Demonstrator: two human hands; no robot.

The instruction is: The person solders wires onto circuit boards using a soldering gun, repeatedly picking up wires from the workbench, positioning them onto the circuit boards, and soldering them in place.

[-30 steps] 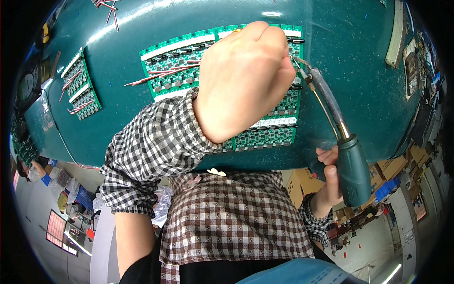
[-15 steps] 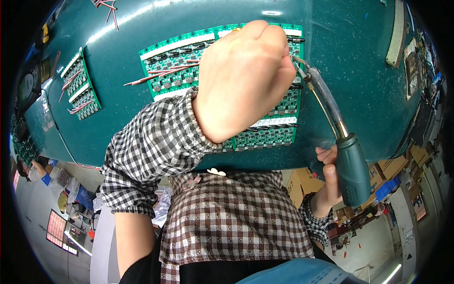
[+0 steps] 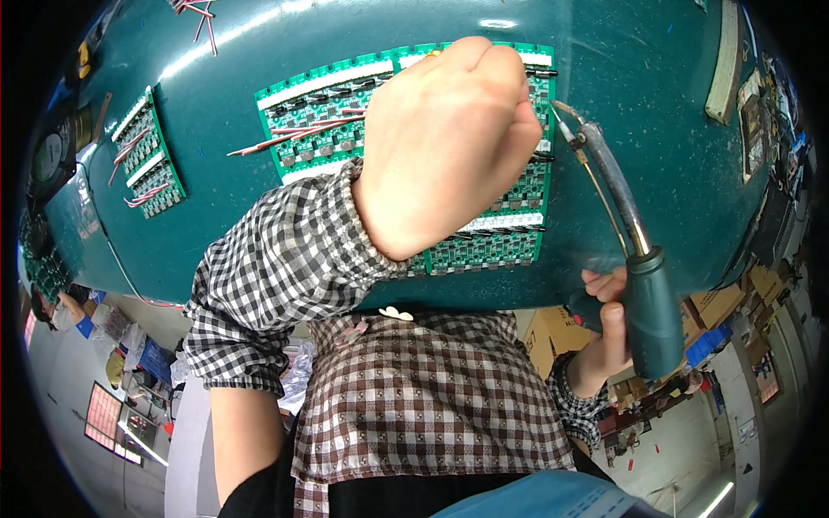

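My left hand (image 3: 449, 138) is closed over a panel of green circuit boards (image 3: 332, 151), back of the hand up. Its fingertips are turned under, so what they pinch is hidden. Thin red and white wires (image 3: 298, 135) stick out to the left from beneath it. On the right, my right hand (image 3: 609, 319) grips the dark green handle of a soldering iron (image 3: 652, 311) with a thin solder-feed tube alongside. The iron's bent tip points up and left, just off the panel's right edge, apart from my left hand.
A smaller circuit board panel (image 3: 151, 155) with wires lies on the green table mat (image 3: 224, 95) at left. More wires (image 3: 203, 17) lie at the far edge. A pale bar (image 3: 724, 69) and a metal holder (image 3: 751, 121) sit at right. Cardboard boxes (image 3: 553, 337) stand below the table.
The soldering iron's tip has drawn back to the right, away from my left hand and the panel's edge. My left hand has barely moved.
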